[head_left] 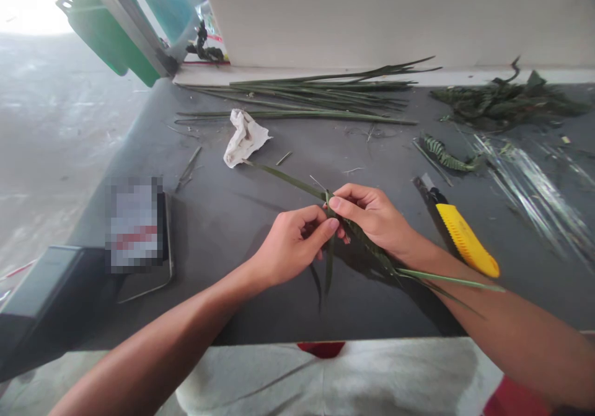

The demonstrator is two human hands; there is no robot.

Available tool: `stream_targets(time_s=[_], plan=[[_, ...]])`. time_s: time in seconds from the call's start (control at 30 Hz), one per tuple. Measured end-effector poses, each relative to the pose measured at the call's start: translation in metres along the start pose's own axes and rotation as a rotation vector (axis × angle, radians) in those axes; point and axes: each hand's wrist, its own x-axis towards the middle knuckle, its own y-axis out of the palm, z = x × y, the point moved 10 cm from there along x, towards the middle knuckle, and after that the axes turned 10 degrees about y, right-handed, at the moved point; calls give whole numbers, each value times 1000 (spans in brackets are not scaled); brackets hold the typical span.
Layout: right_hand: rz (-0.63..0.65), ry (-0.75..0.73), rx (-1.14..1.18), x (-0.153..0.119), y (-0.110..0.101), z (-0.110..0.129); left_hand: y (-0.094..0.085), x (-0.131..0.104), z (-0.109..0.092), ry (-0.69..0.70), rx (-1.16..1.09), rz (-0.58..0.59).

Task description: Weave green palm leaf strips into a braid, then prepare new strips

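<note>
Over the grey table, a partly woven piece of green leaf strips (379, 255) hangs between both hands. My left hand (302, 239) pinches a strip near the fold, thumb against the fingers. Close beside it, my right hand (367, 214) grips the woven part with thumb and forefinger. One long strip points up and left toward a crumpled white tissue (245, 138), and other ends hang down between the hands and trail under the right forearm. The palms hide part of the weave.
A yellow cutter (467, 239) lies right of my right hand. Long green stalks (316, 97) lie along the back. Dark leaves (506, 103), a woven curl (446, 154) and clear plastic strips (534, 193) are at right. A phone (168, 242) lies left.
</note>
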Motion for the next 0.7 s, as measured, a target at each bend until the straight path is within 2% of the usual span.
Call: stream_targets(time_s=[0.17, 0.57, 0.63, 0.7], plan=[[-43, -34, -4, -2, -2, 0, 6, 1, 0, 16, -90, 33], [-35, -8, 53, 0, -5, 0, 1, -1, -6, 59, 162, 57], [-55, 5, 73, 1, -10, 2, -8, 1, -4, 39, 133, 4], [-46, 24, 71, 2, -11, 2, -25, 4, 2, -6, 9, -117]])
